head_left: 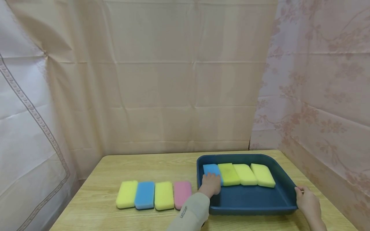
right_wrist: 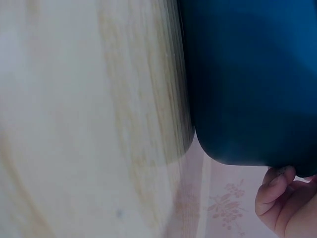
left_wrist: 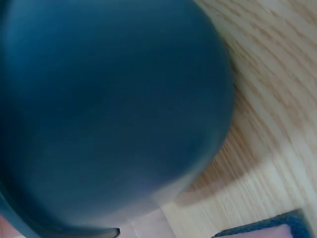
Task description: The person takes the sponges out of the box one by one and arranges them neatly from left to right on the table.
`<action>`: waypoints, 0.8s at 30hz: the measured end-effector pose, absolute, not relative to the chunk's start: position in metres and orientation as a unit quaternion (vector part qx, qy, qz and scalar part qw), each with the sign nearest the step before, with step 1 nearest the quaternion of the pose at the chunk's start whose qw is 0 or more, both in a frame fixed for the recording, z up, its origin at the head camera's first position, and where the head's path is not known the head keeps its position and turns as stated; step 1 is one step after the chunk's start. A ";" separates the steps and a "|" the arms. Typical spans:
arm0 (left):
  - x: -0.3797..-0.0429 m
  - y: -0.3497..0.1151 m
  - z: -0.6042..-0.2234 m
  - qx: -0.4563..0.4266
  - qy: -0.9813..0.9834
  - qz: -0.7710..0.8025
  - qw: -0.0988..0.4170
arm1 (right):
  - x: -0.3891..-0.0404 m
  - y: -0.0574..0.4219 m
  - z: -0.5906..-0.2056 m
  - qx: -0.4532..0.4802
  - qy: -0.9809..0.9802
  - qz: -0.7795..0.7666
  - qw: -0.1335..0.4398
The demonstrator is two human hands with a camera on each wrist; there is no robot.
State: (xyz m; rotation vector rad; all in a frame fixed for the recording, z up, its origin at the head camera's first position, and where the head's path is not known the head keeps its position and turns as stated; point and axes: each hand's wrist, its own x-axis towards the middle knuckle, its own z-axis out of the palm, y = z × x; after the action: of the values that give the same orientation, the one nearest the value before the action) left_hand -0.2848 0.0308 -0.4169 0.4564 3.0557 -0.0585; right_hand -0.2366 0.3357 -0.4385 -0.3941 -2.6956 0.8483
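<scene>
A dark blue tray lies on the right side of the table. My left hand reaches over its left wall and holds the near part of a blue sponge, fingers bent over it. To the right of that sponge, in a row along the tray's back, are a yellow-green sponge and two pale yellow sponges. My right hand grips the tray's rim at the near right corner, its thumb and fingers curled there in the right wrist view. The tray's wall hides most of the left hand in the left wrist view.
Left of the tray, side by side on the wooden table, lie two yellow sponges, a blue one and a pink one. A beige curtain hangs behind, and a flowered cloth on the right.
</scene>
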 end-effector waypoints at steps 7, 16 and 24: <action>-0.285 0.031 -0.418 0.148 0.989 -0.006 0.016 | -0.238 0.336 -0.439 -0.137 -0.935 0.295 0.142; -0.292 0.032 -0.422 0.132 0.991 0.010 0.017 | -0.238 0.337 -0.440 -0.139 -0.935 0.294 0.140; -0.289 0.035 -0.422 0.097 0.995 0.014 0.000 | -0.238 0.339 -0.442 -0.136 -0.936 0.295 0.139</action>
State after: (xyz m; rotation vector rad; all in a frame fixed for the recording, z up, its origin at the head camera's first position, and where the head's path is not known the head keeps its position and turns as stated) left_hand -0.2892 0.0351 -0.4215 0.3053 3.1261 0.0431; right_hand -0.2379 0.3386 -0.4416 -0.3927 -2.7049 0.8522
